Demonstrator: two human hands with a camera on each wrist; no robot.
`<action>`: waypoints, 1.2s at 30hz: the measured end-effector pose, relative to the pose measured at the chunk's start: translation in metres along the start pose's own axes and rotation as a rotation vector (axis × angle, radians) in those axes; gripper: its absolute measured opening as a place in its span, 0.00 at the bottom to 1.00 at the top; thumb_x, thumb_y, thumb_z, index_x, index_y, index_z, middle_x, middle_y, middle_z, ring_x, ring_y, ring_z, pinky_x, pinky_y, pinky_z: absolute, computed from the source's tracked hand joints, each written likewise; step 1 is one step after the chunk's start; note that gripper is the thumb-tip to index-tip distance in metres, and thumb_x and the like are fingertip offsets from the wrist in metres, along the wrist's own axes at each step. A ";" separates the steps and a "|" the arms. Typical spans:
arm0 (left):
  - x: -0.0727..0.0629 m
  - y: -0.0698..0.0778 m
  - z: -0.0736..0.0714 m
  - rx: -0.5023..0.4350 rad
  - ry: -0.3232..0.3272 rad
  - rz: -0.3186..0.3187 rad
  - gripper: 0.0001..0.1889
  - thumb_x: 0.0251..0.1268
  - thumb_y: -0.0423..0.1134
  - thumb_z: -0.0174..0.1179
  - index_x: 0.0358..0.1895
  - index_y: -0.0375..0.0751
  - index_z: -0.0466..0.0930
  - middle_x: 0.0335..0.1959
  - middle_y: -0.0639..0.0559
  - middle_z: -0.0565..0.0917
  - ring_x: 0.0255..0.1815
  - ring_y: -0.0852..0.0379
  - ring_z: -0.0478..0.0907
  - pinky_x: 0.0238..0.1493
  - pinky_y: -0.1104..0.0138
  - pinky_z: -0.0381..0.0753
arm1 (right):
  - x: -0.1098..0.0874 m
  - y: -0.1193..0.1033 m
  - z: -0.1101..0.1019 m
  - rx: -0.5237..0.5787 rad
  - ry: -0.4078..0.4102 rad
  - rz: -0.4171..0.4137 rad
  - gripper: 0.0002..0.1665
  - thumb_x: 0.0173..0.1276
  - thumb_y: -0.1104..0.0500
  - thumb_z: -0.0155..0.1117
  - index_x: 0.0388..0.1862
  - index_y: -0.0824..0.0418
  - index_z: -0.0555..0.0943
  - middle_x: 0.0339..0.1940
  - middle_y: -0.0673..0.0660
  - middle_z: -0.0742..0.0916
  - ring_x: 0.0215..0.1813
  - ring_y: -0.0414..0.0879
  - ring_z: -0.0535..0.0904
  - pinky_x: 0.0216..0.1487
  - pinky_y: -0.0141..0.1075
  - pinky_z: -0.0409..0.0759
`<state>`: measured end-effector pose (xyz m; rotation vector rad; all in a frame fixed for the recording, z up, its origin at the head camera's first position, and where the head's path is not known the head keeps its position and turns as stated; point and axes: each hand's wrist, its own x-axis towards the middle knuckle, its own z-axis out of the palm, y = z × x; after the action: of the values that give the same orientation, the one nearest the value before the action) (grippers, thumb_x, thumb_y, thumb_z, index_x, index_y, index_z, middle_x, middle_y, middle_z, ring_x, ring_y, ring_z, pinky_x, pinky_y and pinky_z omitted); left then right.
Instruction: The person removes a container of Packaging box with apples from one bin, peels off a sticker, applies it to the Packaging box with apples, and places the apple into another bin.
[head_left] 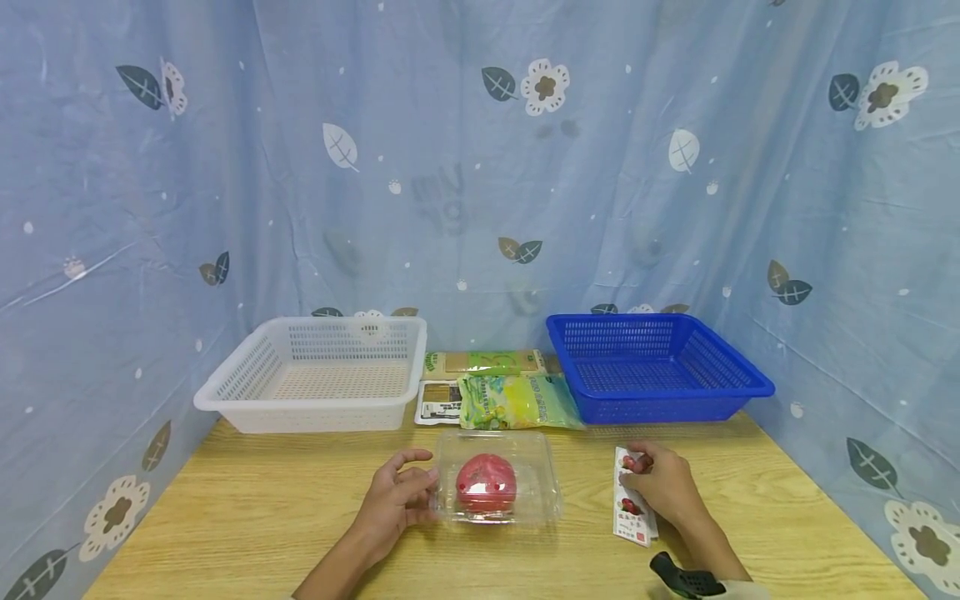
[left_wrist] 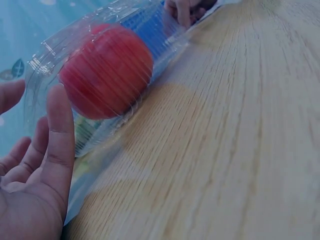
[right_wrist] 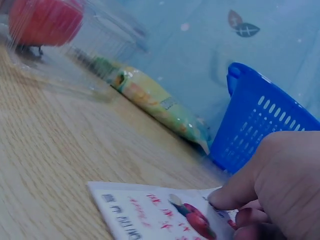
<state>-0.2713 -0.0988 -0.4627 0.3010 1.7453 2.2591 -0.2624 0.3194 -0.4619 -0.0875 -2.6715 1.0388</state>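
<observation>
A clear plastic clamshell box [head_left: 538, 475] stands on the table with a red, round, apple-like fruit [head_left: 486, 485] inside it. My left hand [head_left: 400, 500] is at the box's left side, fingers loosely spread and holding nothing; whether a fingertip touches the plastic I cannot tell. To the right of the box, my right hand [head_left: 666, 483] pinches a white folded label card [head_left: 628, 518] near its far end. The right wrist view shows the thumb on the card [right_wrist: 145, 212], which bears red fruit pictures and lettering; some fingers are hidden under the hand.
At the back left is a white basket [head_left: 315, 408], at the back right a blue basket [head_left: 667, 407]. Between them lie a yellow-green packet [head_left: 517, 404], a black-and-white packet [head_left: 437, 402] and a long tan-and-green packet [head_left: 487, 362]. A patterned blue curtain [head_left: 450, 167] surrounds the table.
</observation>
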 end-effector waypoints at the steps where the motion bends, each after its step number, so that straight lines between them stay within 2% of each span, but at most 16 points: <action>1: 0.000 0.000 0.000 0.001 0.000 0.003 0.30 0.70 0.38 0.63 0.67 0.32 0.59 0.34 0.54 0.80 0.27 0.62 0.75 0.34 0.66 0.87 | 0.000 0.000 0.000 0.010 -0.014 0.007 0.33 0.55 0.65 0.76 0.60 0.71 0.79 0.32 0.54 0.82 0.32 0.45 0.75 0.26 0.32 0.74; 5: 0.000 0.000 -0.001 0.003 -0.004 0.009 0.29 0.71 0.37 0.63 0.67 0.32 0.59 0.33 0.54 0.80 0.26 0.62 0.75 0.34 0.66 0.87 | -0.001 -0.004 0.002 0.025 -0.053 0.012 0.33 0.54 0.65 0.76 0.61 0.70 0.79 0.32 0.54 0.82 0.31 0.45 0.75 0.23 0.32 0.75; 8: 0.000 0.000 -0.001 -0.006 0.000 0.003 0.29 0.70 0.38 0.63 0.67 0.32 0.59 0.33 0.53 0.80 0.26 0.62 0.74 0.33 0.66 0.87 | -0.002 -0.006 0.003 0.019 -0.062 -0.006 0.33 0.54 0.65 0.76 0.60 0.70 0.80 0.32 0.54 0.81 0.32 0.45 0.75 0.24 0.32 0.75; 27: 0.000 0.000 -0.001 -0.011 0.009 -0.013 0.29 0.70 0.38 0.64 0.66 0.34 0.59 0.34 0.52 0.80 0.27 0.60 0.75 0.34 0.65 0.87 | -0.004 -0.009 0.007 -0.006 -0.031 -0.005 0.30 0.54 0.66 0.76 0.58 0.71 0.81 0.36 0.55 0.83 0.33 0.45 0.74 0.29 0.31 0.75; 32: 0.000 0.000 -0.001 -0.011 0.009 -0.015 0.28 0.70 0.38 0.64 0.66 0.34 0.59 0.34 0.52 0.80 0.27 0.60 0.76 0.35 0.64 0.88 | -0.003 -0.009 0.007 -0.038 -0.007 -0.018 0.22 0.53 0.65 0.77 0.49 0.66 0.85 0.35 0.55 0.84 0.35 0.46 0.75 0.34 0.34 0.75; 36: 0.000 0.001 -0.001 -0.009 0.009 -0.012 0.29 0.70 0.38 0.63 0.66 0.34 0.59 0.34 0.52 0.81 0.27 0.61 0.76 0.34 0.65 0.87 | -0.002 -0.010 0.007 -0.076 0.007 -0.037 0.23 0.53 0.63 0.78 0.50 0.67 0.84 0.43 0.61 0.87 0.44 0.55 0.80 0.45 0.45 0.80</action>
<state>-0.2719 -0.0994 -0.4622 0.2783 1.7367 2.2632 -0.2618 0.3075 -0.4607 -0.0569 -2.6955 0.9249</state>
